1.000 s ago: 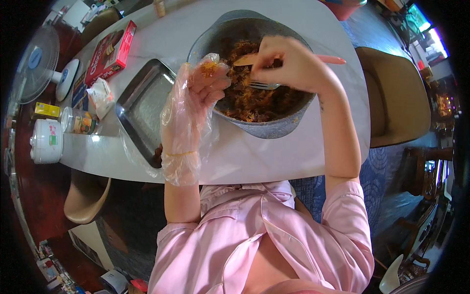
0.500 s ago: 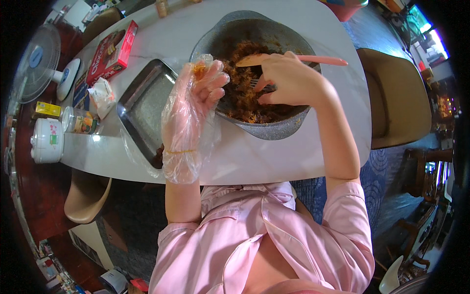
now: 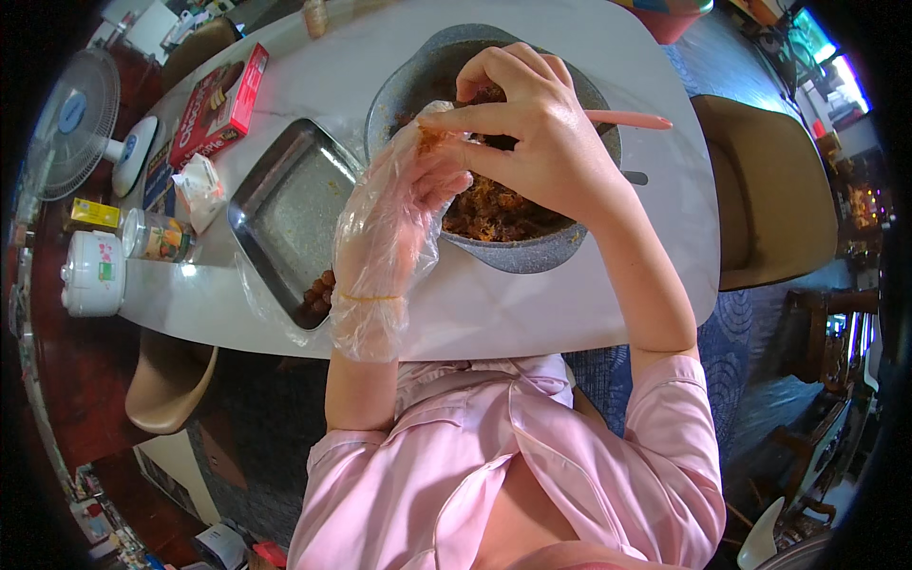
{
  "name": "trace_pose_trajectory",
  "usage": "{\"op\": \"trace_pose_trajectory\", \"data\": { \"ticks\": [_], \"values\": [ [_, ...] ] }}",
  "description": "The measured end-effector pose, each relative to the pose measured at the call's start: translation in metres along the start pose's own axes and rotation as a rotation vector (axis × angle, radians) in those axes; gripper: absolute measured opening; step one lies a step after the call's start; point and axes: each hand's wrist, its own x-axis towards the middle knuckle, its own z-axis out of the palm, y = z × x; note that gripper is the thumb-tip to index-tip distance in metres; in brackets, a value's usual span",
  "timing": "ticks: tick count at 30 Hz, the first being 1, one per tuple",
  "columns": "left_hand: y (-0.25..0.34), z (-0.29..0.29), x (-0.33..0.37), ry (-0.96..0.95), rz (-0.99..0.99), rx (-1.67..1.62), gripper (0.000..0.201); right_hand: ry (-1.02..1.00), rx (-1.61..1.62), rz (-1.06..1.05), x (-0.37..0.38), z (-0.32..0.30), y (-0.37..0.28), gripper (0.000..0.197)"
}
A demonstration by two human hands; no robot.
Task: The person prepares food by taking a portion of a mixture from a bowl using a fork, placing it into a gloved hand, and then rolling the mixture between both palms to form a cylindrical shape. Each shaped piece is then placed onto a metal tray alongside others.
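Orange-brown shredded mixture (image 3: pixel 494 211) lies in a round, grey speckled pot (image 3: pixel 527 256) toward the far edge of the white marbled surface (image 3: pixel 532 318), right of its middle. By the surface's left edge stands a small, rounded white appliance (image 3: pixel 95 275), with a small yellow carton (image 3: pixel 95 213) just beyond it and a clear plastic jar (image 3: pixel 152 234) to the right. Next come a crumpled white packet (image 3: pixel 199 190) and, farther up the left edge, a flat red cardboard box (image 3: pixel 220 100). A rectangular grey metal tray (image 3: pixel 285 204) sits slantwise, small round brown balls (image 3: pixel 320 293) gathered in its corner close to the surface's near edge. The left hand (image 3: pixel 404 195), in a loose clear plastic glove (image 3: pixel 366 275), is raised between tray and pot, fingers curled, with an orange patch (image 3: pixel 432 141) showing; I cannot tell whether its grip is closed on anything. The bare right hand (image 3: pixel 537 123) reaches over the pot, thumb and forefinger at that patch; whether its grip pinches anything cannot be told. A pink utensil handle (image 3: pixel 636 119) and a grey handle end (image 3: pixel 635 178) jut past the pot's right rim
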Motion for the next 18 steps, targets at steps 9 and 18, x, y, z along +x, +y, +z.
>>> {"op": "trace_pose_trajectory", "data": {
  "ticks": [9,18],
  "values": [
    [0.011,0.026,-0.014,-0.183,0.112,-0.278,0.053,0.213,-0.118,0.004,-0.002,0.02,-0.002,0.023],
    [0.005,0.013,-0.001,0.025,-0.041,-0.395,0.039,0.108,0.036,0.007,-0.001,0.016,-0.004,0.028]
  ]
}}
